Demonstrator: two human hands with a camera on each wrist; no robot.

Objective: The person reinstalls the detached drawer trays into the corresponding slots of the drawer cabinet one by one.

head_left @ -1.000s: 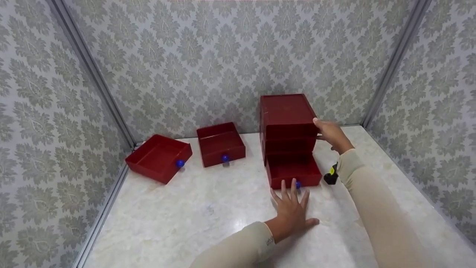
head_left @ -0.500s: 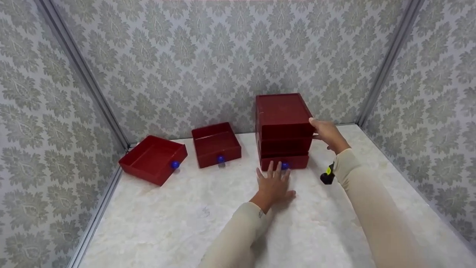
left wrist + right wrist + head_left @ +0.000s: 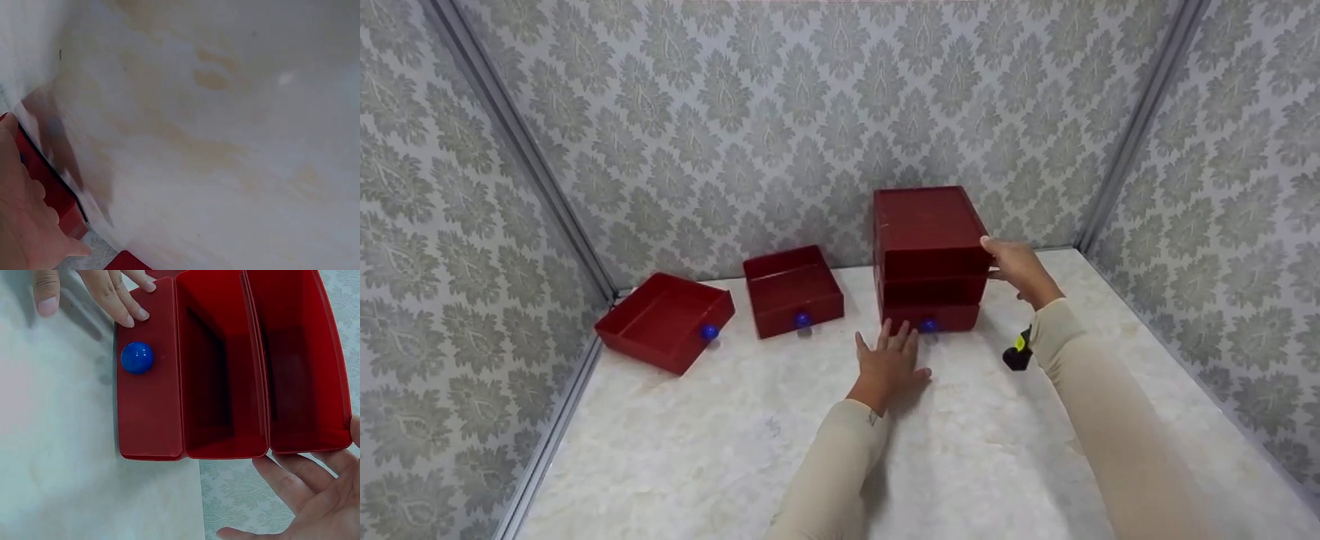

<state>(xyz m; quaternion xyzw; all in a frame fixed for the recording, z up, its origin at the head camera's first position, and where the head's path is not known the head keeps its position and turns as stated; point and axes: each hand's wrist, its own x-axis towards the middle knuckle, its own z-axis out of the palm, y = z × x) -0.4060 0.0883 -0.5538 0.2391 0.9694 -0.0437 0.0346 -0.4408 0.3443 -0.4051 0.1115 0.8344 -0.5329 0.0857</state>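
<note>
A dark red cabinet (image 3: 930, 217) stands by the back wall, with two drawerless slots above its bottom drawer (image 3: 952, 319). That drawer sits flush in the cabinet, a round blue knob (image 3: 136, 358) on its front. My left hand (image 3: 885, 367) has its fingers extended, the tips right at the drawer front's left part. Its fingertips overlap the drawer face in the right wrist view. My right hand (image 3: 1020, 271) steadies the cabinet: thumb at the top right front corner, straight fingers along the outer side wall (image 3: 332, 500).
Two loose red drawers with blue knobs lie to the left: a turned one (image 3: 686, 351) and a straighter one (image 3: 772, 321). A small black object with a yellow patch (image 3: 1017, 357) is partly hidden by the right sleeve. Patterned walls enclose the pale tabletop (image 3: 697, 450).
The bottom drawer has gone from partly pulled out to flush inside the cabinet. My left hand has moved forward with it, then left along its front. The right hand stays at the cabinet's side.
</note>
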